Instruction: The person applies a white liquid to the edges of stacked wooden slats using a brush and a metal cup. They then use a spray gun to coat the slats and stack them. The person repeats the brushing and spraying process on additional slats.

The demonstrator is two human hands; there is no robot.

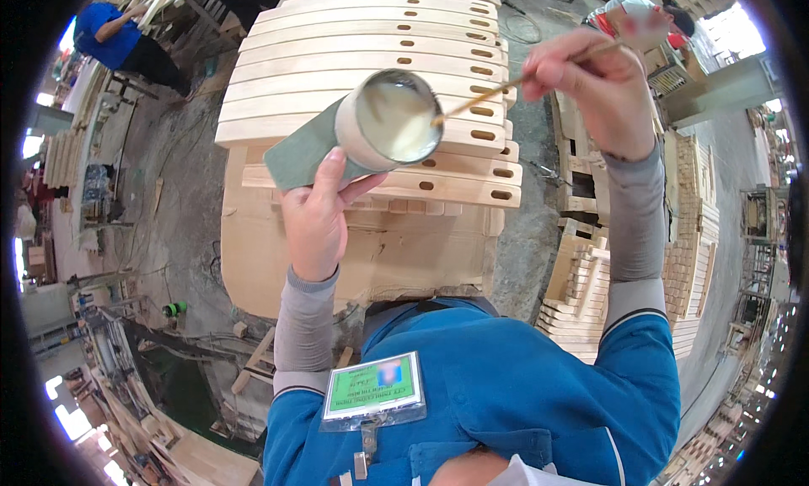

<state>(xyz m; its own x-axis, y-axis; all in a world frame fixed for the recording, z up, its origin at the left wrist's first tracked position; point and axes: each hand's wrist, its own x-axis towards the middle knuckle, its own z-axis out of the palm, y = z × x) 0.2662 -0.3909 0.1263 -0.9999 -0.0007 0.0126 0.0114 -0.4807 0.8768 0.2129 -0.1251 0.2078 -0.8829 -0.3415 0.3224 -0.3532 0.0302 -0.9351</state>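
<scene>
My left hand [316, 225] holds up a round cup [352, 136] of pale, creamy liquid, tilted so that its inside shows. A flat grey-green piece [297, 159], perhaps sandpaper, is in the same grip, pressed by my thumb against the cup's side. My right hand [594, 85] is raised to the right, slightly blurred, with its fingers closed on a thin wooden stick [484, 100]. The stick's tip is at the cup's right rim. Beneath the cup lies a stack of pale wooden slats [312, 90] with oval slots near their right ends.
A brown cardboard sheet [379, 258] lies under the slats' near side. More wooden pieces [581, 305] are stacked at the right. One person [114, 39] in blue stands far left, another person [624, 18] far right. A green-and-black round thing [174, 309] is at the left.
</scene>
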